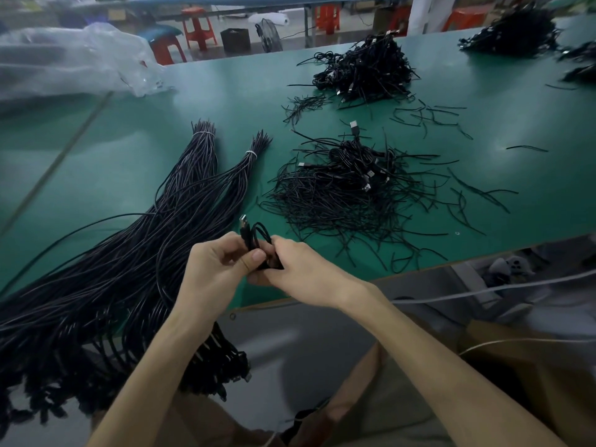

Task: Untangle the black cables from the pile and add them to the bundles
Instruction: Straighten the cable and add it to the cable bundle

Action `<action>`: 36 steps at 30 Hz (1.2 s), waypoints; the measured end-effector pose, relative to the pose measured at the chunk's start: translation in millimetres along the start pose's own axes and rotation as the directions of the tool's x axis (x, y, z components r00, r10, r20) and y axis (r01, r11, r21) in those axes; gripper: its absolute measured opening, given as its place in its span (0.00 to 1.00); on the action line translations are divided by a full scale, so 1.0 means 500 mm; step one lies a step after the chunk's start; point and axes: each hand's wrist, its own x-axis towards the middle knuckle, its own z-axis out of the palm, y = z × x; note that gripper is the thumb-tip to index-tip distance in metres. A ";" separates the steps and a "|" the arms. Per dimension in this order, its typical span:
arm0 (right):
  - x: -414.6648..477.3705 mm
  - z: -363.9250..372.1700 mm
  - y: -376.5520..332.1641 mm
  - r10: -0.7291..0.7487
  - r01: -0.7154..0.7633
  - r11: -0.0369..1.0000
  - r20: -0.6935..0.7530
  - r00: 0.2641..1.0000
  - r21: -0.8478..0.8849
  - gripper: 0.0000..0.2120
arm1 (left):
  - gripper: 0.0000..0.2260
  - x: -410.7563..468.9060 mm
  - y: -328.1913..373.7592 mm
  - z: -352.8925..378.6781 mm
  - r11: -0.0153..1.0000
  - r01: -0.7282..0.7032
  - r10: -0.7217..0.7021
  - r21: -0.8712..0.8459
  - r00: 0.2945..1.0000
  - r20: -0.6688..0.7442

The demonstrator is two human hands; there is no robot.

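A small coiled black cable [254, 235] with a USB plug sticking up is held between both hands above the table's front edge. My left hand [216, 269] pinches it with thumb and curled fingers. My right hand [300, 269] grips the coil's right side. A loose pile of black cables and twist ties [348, 185] lies just beyond on the green table [129, 150]. Two long tied bundles [180, 195] stretch from mid-table to the left front edge, their plug ends hanging over it.
A second tangled cable heap [367, 66] sits farther back, and another heap [516, 33] at the far right. Crumpled clear plastic [74, 62] covers the far left. Short black ties [432, 117] are scattered on the right. Red stools [198, 27] stand beyond the table.
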 end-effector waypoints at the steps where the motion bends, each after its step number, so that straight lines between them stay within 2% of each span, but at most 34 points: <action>1: -0.001 0.000 -0.001 0.002 -0.002 1.000 0.005 1.000 -0.003 0.14 | 0.08 0.000 -0.006 0.000 1.000 0.002 -0.002 -0.003 1.000 -0.009; 4: -0.005 0.000 -0.005 0.013 -0.013 0.998 -0.010 1.000 -0.060 0.15 | 0.08 -0.002 -0.008 -0.001 0.999 0.027 -0.029 -0.042 0.998 -0.047; 6: -0.008 0.002 -0.009 -0.015 -0.003 0.972 -0.072 0.997 -0.234 0.17 | 0.03 -0.002 -0.008 -0.004 0.997 0.040 -0.042 -0.060 0.998 -0.047; 9: -0.013 0.006 -0.011 -0.114 0.034 0.906 -0.167 0.979 -0.422 0.19 | 0.04 0.002 -0.003 -0.011 0.993 0.065 -0.071 -0.094 0.995 -0.064; 14: -0.017 0.005 -0.006 -0.190 0.077 0.900 -0.228 0.955 -0.429 0.21 | 0.04 0.007 0.004 -0.014 0.995 0.061 -0.067 -0.082 0.995 -0.069; 17: -0.012 0.009 0.006 -0.260 0.102 0.849 -0.241 0.935 -0.519 0.15 | 0.05 0.013 0.003 -0.011 0.996 0.044 -0.051 -0.073 0.995 -0.088; 19: -0.006 0.009 0.017 -0.276 0.104 0.823 -0.233 0.933 -0.559 0.09 | 0.05 0.017 0.001 -0.007 0.999 0.035 -0.039 -0.036 0.995 -0.097; 23: -0.007 0.007 0.029 -0.286 0.122 0.810 -0.204 0.936 -0.574 0.03 | 0.08 0.017 -0.012 0.003 0.997 0.036 -0.029 0.063 0.993 -0.114; 26: -0.007 0.015 0.038 -0.296 0.135 0.780 -0.170 0.940 -0.611 0.07 | 0.13 0.019 -0.019 0.002 0.986 0.035 -0.015 0.162 0.992 -0.128; 31: 0.002 0.028 0.052 -0.313 0.156 0.749 -0.136 0.940 -0.643 0.04 | 0.21 0.026 -0.031 -0.013 0.933 0.048 0.007 0.357 0.988 -0.152; 34: 0.005 0.029 0.057 -0.321 0.155 0.720 -0.127 0.939 -0.677 0.04 | 0.23 0.030 -0.029 -0.027 0.897 -0.035 0.085 0.441 0.992 -0.095; 36: 0.007 0.028 0.060 -0.329 0.147 0.693 -0.128 0.936 -0.706 0.06 | 0.22 0.031 -0.021 -0.034 0.810 -0.178 0.198 0.558 0.980 0.025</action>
